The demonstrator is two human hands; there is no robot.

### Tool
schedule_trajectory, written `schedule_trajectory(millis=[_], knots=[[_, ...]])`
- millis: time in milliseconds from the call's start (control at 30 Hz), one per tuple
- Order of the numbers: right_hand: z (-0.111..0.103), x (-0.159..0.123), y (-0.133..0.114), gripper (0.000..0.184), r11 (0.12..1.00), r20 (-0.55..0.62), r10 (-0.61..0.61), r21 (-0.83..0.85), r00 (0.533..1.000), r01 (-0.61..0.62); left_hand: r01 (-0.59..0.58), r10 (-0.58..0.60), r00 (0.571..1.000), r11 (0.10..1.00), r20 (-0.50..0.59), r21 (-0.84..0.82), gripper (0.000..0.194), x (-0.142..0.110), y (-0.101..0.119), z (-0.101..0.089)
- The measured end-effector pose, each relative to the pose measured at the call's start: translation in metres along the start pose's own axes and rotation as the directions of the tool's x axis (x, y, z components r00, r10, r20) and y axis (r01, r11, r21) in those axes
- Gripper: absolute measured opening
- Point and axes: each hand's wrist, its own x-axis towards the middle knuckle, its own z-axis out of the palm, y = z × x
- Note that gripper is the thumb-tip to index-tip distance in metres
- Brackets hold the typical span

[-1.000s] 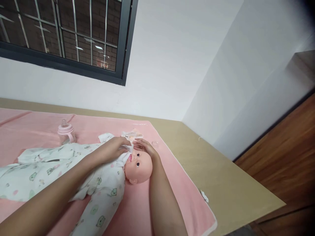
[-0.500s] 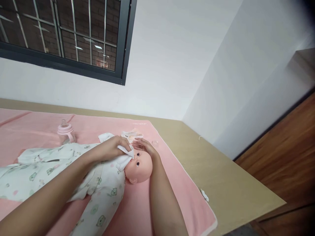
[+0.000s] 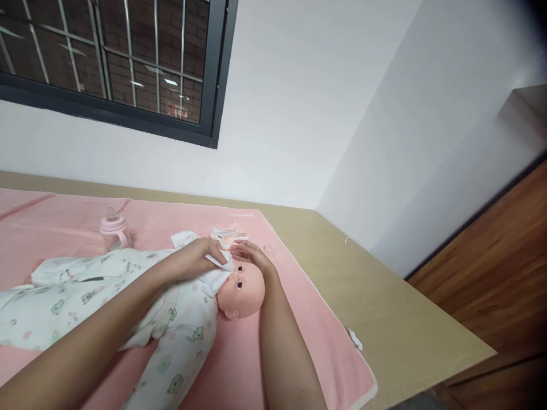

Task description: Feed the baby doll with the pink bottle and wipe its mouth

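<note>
A baby doll (image 3: 241, 290) in a white printed sleepsuit lies on a pink blanket (image 3: 239, 364), head toward the right. My left hand (image 3: 196, 259) pinches a small white cloth (image 3: 216, 276) and presses it against the doll's mouth and chin. My right hand (image 3: 252, 256) rests on the top of the doll's head, fingers curved over the forehead, nothing held in it.
A pink baby bottle (image 3: 114, 229) stands on the blanket behind the doll. A flat wipes packet (image 3: 228, 233) lies beyond the head. A small white scrap (image 3: 355, 339) sits on the tan table (image 3: 384, 307) by the blanket's edge. Walls close off the back and right.
My left hand has shifted the white cloth slightly over the doll's mouth. The right hand and the doll stay in place.
</note>
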Motion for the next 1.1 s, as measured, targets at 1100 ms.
schedule_trajectory(millis=[1100], knots=[[-0.001,-0.002,0.0,0.044,1.0,-0.004,-0.007,-0.014,1.0,0.007,0.177,-0.196,0.979,0.958,0.064,0.226,0.02,-0.011,0.02,-0.001]])
